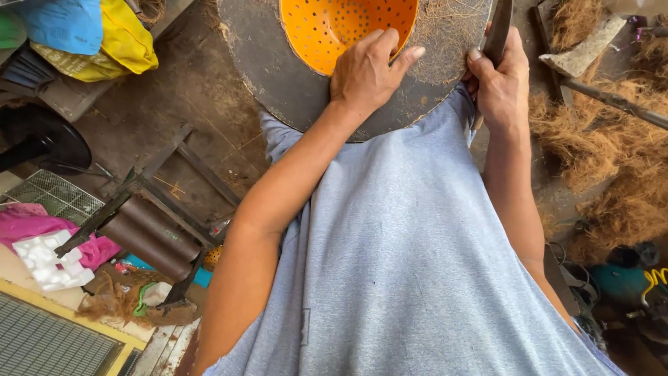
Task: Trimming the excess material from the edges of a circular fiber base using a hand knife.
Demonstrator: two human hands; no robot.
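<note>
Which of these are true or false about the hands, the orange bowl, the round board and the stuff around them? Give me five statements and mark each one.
1. The left hand rests on the rim of the orange bowl. True.
2. The bowl is solid, with no holes. False: it is dotted with small holes.
3. The right hand grips a dark tool. True.
4. The bowl sits on a square white board. False: the board is round and dark.
5. Brown fibre lies piled on the person's right side. True.
</note>
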